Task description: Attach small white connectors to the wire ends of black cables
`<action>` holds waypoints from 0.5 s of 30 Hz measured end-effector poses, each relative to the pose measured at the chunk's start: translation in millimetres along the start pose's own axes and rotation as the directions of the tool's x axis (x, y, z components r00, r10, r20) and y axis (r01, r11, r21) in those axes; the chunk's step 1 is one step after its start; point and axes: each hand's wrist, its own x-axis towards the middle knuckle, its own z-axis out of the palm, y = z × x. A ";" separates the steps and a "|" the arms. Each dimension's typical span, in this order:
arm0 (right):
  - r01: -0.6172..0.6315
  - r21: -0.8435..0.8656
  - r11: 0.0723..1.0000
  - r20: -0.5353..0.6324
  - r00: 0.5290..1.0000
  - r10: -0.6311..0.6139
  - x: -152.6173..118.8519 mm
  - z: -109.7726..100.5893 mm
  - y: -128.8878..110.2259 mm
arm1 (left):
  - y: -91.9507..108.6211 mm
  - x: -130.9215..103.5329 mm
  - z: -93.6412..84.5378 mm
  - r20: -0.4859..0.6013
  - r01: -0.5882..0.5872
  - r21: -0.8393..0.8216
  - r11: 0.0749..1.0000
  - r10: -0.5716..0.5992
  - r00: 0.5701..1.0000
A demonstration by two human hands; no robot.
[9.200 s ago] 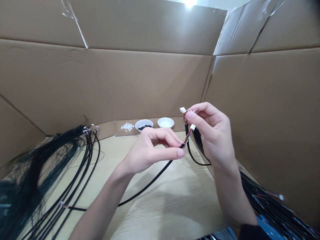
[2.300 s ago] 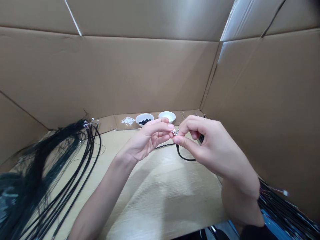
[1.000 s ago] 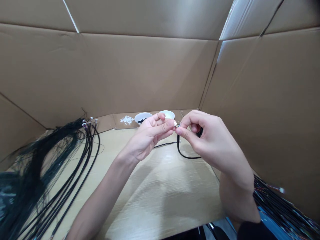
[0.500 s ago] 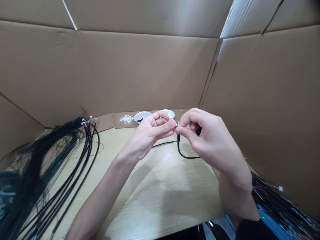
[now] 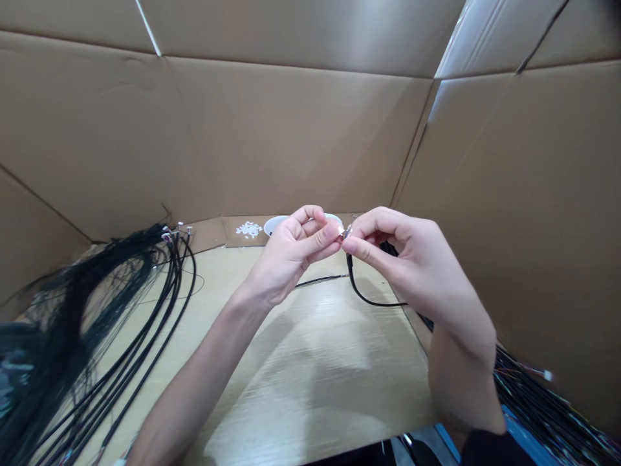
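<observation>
A pale desk with a smooth, faintly streaked sheen fills the middle, catching soft glare and the shadows of the arms. Tall brown cardboard walls close it in at the far side, left and right, flat and matte, creased along straight folds, with glossy clear tape near the upper right corner. Along the far edge runs a low cardboard strip carrying a loose scatter of small white pieces and two round white bowls, both partly hidden by the left hand. That hand pinches a tiny white connector between thumb and forefinger, above the far half of the desk. Just beside it, the right hand pinches the wire end of a smooth black cable, which drops and bends right in a rounded curve; the exact contact is too small to tell. A thinner dark cable lies behind them. At left, fine, tangled dark strands spread beside thicker, sleek black cables; at near right, a straight-lying cable bundle rests over something blue.
</observation>
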 end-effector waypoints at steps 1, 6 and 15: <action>0.000 0.020 1.000 0.010 1.000 0.000 0.0 -1.4 -0.7 | 0.4 0.1 0.4 0.001 -0.003 -0.013 1.000 0.003 1.000; 0.026 0.002 1.000 -0.002 1.000 -0.026 -1.9 -2.1 -4.5 | 1.8 -0.1 0.9 -0.024 -0.001 -0.027 1.000 0.001 1.000; 0.105 -0.064 0.992 -0.103 0.988 -0.112 -4.2 7.3 -5.7 | 0.2 -2.0 3.6 -0.012 -0.057 0.034 0.998 0.057 0.998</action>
